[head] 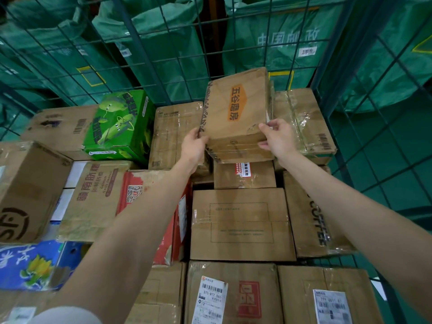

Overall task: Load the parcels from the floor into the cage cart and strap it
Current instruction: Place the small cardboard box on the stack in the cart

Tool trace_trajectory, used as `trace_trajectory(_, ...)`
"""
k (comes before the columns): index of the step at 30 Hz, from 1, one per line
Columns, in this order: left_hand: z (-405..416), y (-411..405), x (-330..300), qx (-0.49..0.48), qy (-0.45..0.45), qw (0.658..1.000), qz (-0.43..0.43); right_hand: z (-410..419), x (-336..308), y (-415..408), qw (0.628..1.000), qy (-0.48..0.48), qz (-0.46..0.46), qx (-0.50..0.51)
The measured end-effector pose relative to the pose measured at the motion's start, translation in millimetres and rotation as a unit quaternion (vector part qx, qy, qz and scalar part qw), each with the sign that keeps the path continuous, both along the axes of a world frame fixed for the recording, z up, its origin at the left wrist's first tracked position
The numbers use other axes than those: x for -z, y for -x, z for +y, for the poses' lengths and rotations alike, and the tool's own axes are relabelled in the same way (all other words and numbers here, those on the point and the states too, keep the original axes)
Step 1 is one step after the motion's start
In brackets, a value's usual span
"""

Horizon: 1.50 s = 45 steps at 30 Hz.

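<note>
While both hands grip its near corners, left hand [194, 146] and right hand [277, 137], the box [236, 113] runs lengthwise away toward the far cage wall [163, 54].

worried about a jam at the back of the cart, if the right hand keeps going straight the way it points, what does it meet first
Probably the tape-wrapped brown box lying just beyond the right hand, which holds the orange-labelled parcel by its near right corner. Past that box stands the cage's back mesh. Depth is hard to judge from this one view.
</note>
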<state>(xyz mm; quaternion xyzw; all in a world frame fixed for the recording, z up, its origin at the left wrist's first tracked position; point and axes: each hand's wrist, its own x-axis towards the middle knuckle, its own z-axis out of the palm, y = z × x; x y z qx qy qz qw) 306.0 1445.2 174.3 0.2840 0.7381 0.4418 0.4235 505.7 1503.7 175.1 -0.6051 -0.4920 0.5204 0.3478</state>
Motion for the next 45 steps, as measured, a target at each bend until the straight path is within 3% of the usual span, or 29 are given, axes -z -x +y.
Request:
trace_trajectory(5,-11.3,-4.9,16.5,-0.041,-0.033,0.998,0.033,9.2,4.1,6.1,0.999,-0.007,-0.039,-0.02)
trace_trajectory(11,0.6,-12.6,21.6,0.03,-0.009,0.999,0.035,20.1,27.4,-1.1,0.998,0.043,-0.018,0.043)
trace_trajectory(16,21.5,-13.0,18.9,0.116,0.069,0.957,0.255,19.1,29.7,-6.8,0.996,0.045,0.021,0.077)
trace_trajectory(20,28.3,-6.4,19.0,0.151,0.116,0.933,0.305,13.6,29.3,-6.8,0.998,0.033,0.014,0.044)
trace_trajectory(22,27.4,-3.2,20.9,0.161,0.105,0.939,0.285,7.6,30.6,-9.8,0.999,0.038,0.022,0.02)
trace_trajectory(27,-0.5,-3.4,32.7,0.101,0.005,0.99,0.096,-19.3,32.8,-15.5,0.998,0.036,0.033,0.026)
trace_trajectory(39,-151.0,-39.7,53.6,0.0,-0.061,0.998,-0.023,-161.2,39.1,-32.2,0.995,0.055,0.069,0.055)
trace_trajectory(45,-258.7,-60.2,69.8,0.01,0.003,0.998,-0.061,-272.9,56.8,-48.2,0.99,0.109,0.058,0.068)
